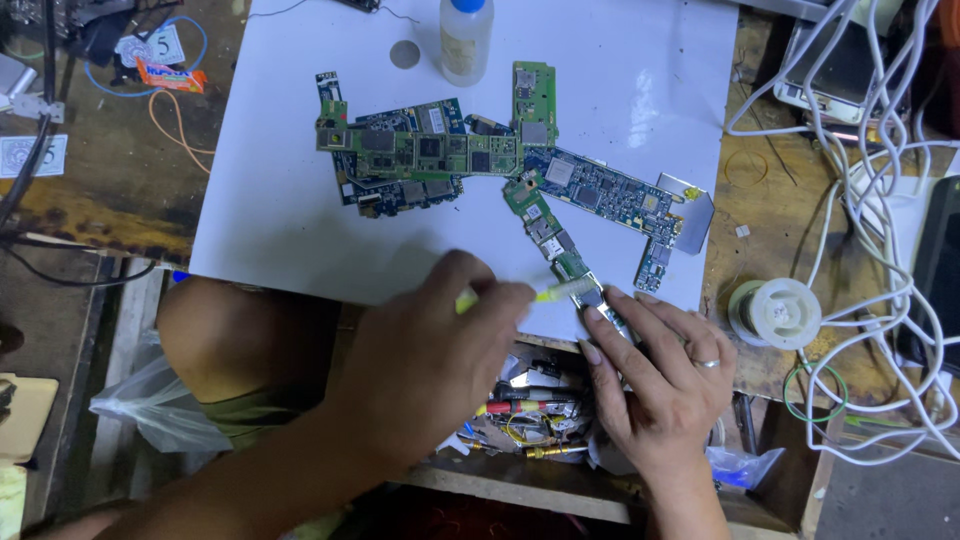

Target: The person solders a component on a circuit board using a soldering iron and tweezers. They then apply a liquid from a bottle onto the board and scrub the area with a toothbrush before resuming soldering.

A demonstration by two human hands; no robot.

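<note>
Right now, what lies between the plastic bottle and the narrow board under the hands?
In the head view, a pile of overlapping circuit boards lies on the white sheet between the bottle and the narrow board; no bare gap.

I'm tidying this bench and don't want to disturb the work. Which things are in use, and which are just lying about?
In use: left hand with yellow tool; right hand steadying narrow green circuit board.

Lying about: plastic bottle, solder spool, white cables, other circuit boards.
</note>
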